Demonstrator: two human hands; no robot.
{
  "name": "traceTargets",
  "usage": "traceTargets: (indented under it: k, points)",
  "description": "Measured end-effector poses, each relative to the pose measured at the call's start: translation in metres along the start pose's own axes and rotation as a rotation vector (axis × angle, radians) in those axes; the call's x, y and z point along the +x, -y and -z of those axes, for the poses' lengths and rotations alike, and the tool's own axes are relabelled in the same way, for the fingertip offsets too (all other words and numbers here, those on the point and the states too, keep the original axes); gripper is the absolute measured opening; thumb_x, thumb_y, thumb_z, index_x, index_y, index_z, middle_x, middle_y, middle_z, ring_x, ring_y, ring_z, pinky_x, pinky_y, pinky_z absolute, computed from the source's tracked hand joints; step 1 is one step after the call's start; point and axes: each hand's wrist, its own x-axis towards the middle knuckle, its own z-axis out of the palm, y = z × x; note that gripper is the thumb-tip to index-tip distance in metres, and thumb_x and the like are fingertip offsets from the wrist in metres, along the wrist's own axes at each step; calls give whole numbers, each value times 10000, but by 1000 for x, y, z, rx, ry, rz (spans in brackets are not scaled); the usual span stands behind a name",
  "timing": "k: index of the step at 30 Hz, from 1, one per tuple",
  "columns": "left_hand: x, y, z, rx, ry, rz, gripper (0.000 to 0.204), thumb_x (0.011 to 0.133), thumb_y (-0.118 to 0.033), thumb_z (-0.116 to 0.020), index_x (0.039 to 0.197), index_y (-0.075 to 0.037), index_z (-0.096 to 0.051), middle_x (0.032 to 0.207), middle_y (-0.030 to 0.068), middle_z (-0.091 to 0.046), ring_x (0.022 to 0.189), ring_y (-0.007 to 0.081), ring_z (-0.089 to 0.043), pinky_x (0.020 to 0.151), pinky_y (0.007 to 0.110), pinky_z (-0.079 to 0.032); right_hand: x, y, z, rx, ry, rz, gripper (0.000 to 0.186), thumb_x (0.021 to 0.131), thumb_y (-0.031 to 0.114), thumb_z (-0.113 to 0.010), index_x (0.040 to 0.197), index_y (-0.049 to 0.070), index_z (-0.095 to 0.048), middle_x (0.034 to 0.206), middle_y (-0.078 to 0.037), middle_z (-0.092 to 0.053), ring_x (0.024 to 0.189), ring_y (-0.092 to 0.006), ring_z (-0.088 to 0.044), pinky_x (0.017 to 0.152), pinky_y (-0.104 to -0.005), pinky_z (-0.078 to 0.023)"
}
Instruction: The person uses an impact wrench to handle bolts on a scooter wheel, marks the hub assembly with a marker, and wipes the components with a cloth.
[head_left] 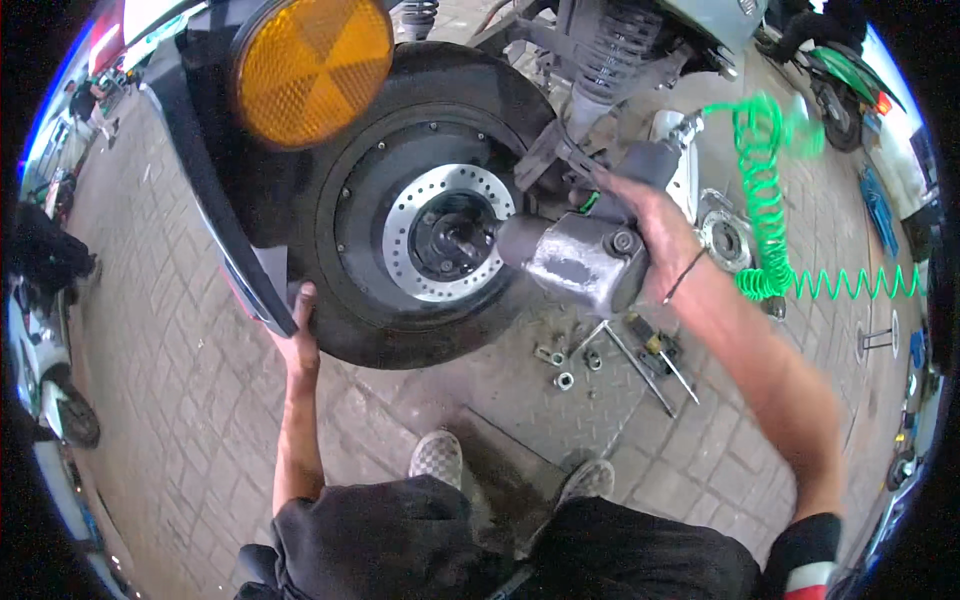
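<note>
My right hand is wrapped round the handle of a worn grey air impact wrench. The wrench's nose points left at the wheel hub, inside a drilled brake disc; whether its socket touches the hub's centre, I cannot tell. Around the disc is a black wheel with a wide tyre. My left hand grips the lower end of the dark mudguard beside the tyre, thumb toward me, the other fingers hidden behind it. A round orange reflector hangs over the wheel's upper left.
A green coiled air hose runs from the wrench area to the right. Below the wheel, sockets and a metal bar tool lie on a steel plate. A spring shock absorber stands above. Parked scooters line the sides.
</note>
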Motion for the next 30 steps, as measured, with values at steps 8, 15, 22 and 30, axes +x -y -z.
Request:
traceTargets:
  k: [8,15,22,30]
  points:
    - [7,8,-2,-63,63,-6,737,853,-202,-760,1447,3,-375,1354,146,-493,1176,267,-519,1011,369,-436,9,-29,10,54,-59,206,310,947,315,-680,1140,76,-643,1038,-112,-713,917,-275,-714,853,-421,-585]
    - [8,22,-8,177,-85,-157,790,794,-279,-727,1429,41,-383,1378,221,-513,1285,339,-509,1105,445,-391,-21,-18,-4,79,119,114,466,968,394,-663,1245,29,-578,1162,-181,-683,1002,-326,-698,920,-484,-570]
    - [4,-24,4,26,-2,-106,839,779,-380,-757,1453,-30,-399,1382,210,-529,1291,327,-523,1104,445,-398,-1,-27,19,-66,154,192,376,1010,447,-579,1131,92,-595,1122,-156,-686,1021,-307,-684,882,-467,-579]
    - [6,-30,-10,63,-55,-133,795,774,-294,-768,1438,-27,-422,1379,216,-541,1305,332,-519,1095,448,-400,-1,-16,13,-144,119,170,420,1002,417,-589,1232,67,-611,1150,-99,-692,1127,-300,-639,979,-483,-519]
